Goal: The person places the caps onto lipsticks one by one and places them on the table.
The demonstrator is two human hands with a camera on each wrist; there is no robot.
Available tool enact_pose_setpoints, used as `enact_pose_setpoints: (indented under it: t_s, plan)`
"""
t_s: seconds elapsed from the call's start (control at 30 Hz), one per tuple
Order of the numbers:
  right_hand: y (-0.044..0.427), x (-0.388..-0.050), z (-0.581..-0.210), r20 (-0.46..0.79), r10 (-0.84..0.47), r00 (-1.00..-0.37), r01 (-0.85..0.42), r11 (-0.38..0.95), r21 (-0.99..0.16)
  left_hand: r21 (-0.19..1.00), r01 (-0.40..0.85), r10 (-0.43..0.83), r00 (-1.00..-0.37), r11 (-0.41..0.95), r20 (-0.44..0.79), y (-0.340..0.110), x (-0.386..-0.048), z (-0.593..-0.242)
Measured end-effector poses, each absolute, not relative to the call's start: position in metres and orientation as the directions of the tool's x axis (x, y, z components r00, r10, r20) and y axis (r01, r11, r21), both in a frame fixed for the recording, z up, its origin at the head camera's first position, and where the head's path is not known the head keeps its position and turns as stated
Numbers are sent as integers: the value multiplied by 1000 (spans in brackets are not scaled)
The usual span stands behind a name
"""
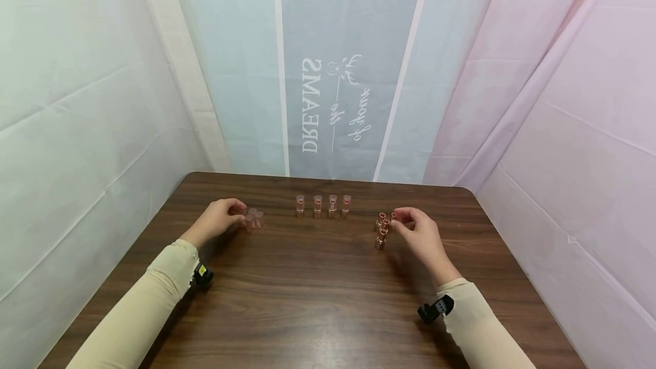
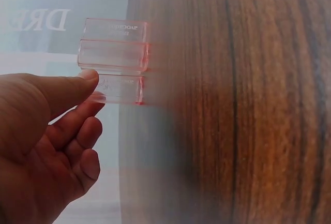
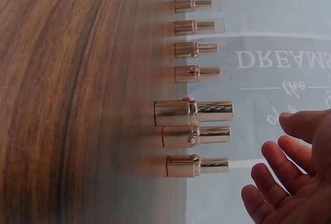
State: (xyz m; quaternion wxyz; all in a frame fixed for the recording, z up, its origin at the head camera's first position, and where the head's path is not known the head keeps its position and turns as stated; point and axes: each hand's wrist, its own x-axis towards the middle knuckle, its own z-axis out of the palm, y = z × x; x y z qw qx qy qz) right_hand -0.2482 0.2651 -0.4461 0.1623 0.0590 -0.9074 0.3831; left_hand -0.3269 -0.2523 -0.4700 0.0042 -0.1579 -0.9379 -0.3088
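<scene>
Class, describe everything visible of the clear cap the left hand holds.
The clear cap is a straight-sided, transparent, pinkish tube, plastic by its look, with a redder lower rim. Faint pale marks show on or through it. It is upright, pinched near its top by the left hand, beside similar caps. Whether it touches the table is unclear.

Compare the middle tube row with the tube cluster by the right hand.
Caps: the middle row wears clear caps; the right cluster is uncapped.
Layout: the middle row is spaced out in a line; the right cluster is bunched.
Place: the middle row stands farther back than the right cluster.
Shared: both stand upright, with a shiny rose-gold finish.
</scene>
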Motion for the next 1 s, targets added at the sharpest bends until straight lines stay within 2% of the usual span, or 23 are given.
enact_pose_setpoints:
  t_s: [0.37, 0.7, 1.0]
  plan:
    - [255, -239, -464, 273, 65, -960, -148, 709, -690, 575, 295, 265, -954, 763, 139, -257, -324, -469]
    - [237, -232, -482, 176, 190, -966, 14, 718, -696, 590, 300, 241, -954, 750, 179, -258, -318, -456]
    - [221, -230, -485, 83, 291, -953, 161, 721, -674, 583, 313, 241, -950, 750, 199, -250, -312, -446]
